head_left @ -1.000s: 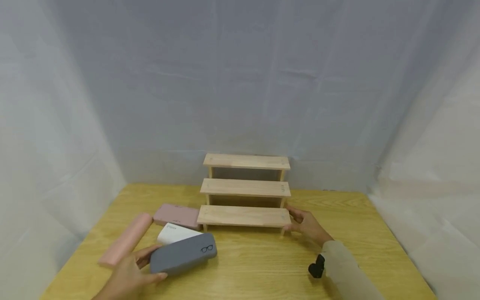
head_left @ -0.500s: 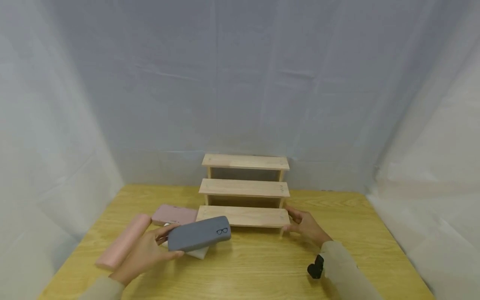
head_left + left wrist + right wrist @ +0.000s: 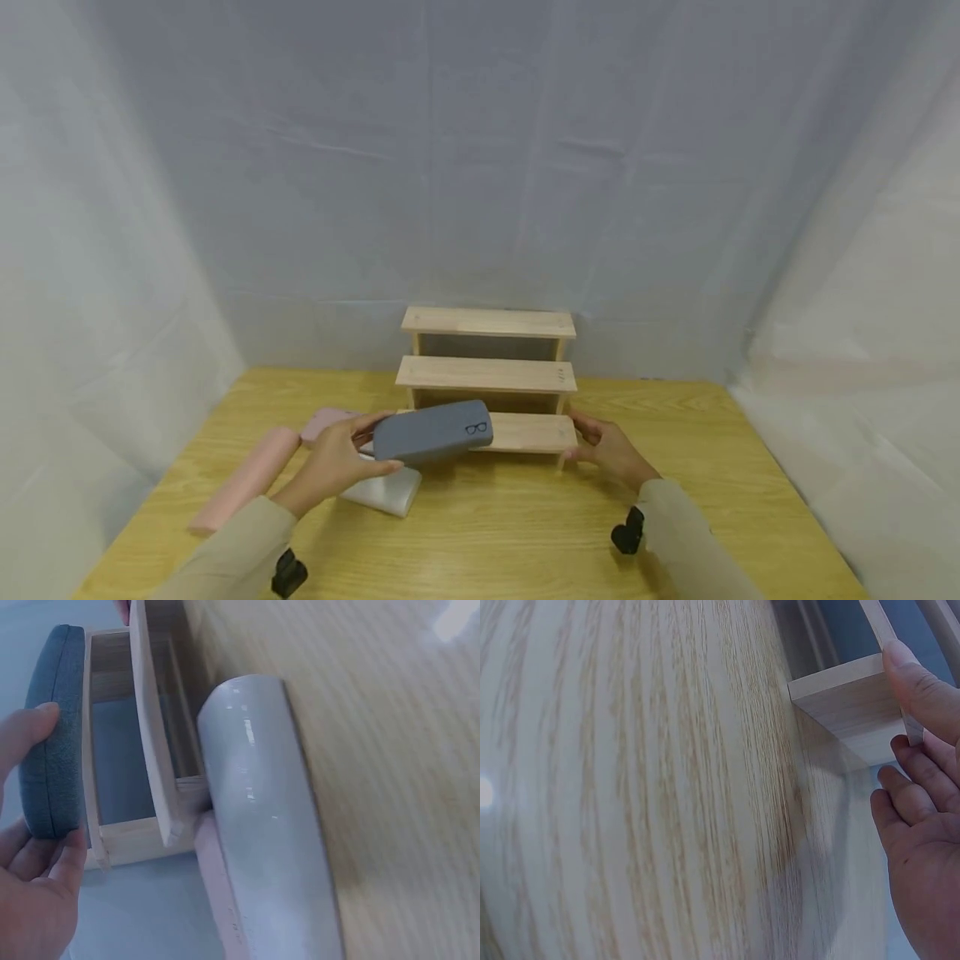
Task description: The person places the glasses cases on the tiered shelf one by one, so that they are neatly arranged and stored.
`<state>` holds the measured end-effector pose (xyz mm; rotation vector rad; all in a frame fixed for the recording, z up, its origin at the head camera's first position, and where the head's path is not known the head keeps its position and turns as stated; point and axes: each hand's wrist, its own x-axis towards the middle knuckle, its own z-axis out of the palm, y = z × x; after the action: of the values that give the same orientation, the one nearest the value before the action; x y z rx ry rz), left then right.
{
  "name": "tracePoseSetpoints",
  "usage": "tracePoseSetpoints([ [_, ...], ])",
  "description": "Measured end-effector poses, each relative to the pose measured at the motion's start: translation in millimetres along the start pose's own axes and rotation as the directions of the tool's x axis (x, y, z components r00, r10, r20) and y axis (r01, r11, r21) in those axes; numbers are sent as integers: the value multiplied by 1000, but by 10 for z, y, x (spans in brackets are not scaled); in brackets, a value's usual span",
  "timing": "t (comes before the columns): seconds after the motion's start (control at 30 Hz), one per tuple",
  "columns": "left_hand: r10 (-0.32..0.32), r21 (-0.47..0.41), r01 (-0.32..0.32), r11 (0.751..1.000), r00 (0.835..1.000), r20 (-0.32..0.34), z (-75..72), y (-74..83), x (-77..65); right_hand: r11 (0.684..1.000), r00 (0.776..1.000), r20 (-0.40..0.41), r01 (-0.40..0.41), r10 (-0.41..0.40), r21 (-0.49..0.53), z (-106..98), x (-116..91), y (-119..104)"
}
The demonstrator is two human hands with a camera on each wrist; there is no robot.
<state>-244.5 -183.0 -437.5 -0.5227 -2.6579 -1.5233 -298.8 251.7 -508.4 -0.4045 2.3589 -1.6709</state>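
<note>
Now the case (image 3: 431, 433) is higher and farther to the right than one second ago, when it was low above the table (image 3: 525, 533) and hid part of the white case (image 3: 386, 490); at present it is in front of the left part of the lowest shelf (image 3: 532, 433), and I cannot tell if it touches the wood. The white case shows more of its near end, and the left sleeve (image 3: 240, 546) with its black device (image 3: 288, 573) has come into view. The left hand (image 3: 337, 458) holds the case by its left end, thumb on one long side and bent fingers on the other, parted only by the width of the case. The right hand (image 3: 611, 454) stays at the right end of the rack (image 3: 483, 373), with the thumb and fingers close around the edge of the lowest shelf.

The case is blue-grey, long and slightly tilted, with rounded corners, a visible seam and a black glasses drawing (image 3: 476, 428). Its surface looks like woven cloth. The white case is glossy and curved, the pink tube (image 3: 247, 479) is smooth and matt, the pink box (image 3: 321, 423) is partly hidden, and the rack has three steps of pale, plain wood
</note>
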Motion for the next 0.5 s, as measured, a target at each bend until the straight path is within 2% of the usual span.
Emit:
tracePoseSetpoints([
  [0.17, 9, 8, -9, 1000, 1000, -6, 31, 102, 179, 1000, 1000, 8, 14, -14, 7, -15, 32, 26],
  [0.5, 18, -60, -19, 998, 1000, -19, 69, 258, 492, 1000, 999, 19, 29, -29, 8, -6, 54, 32],
])
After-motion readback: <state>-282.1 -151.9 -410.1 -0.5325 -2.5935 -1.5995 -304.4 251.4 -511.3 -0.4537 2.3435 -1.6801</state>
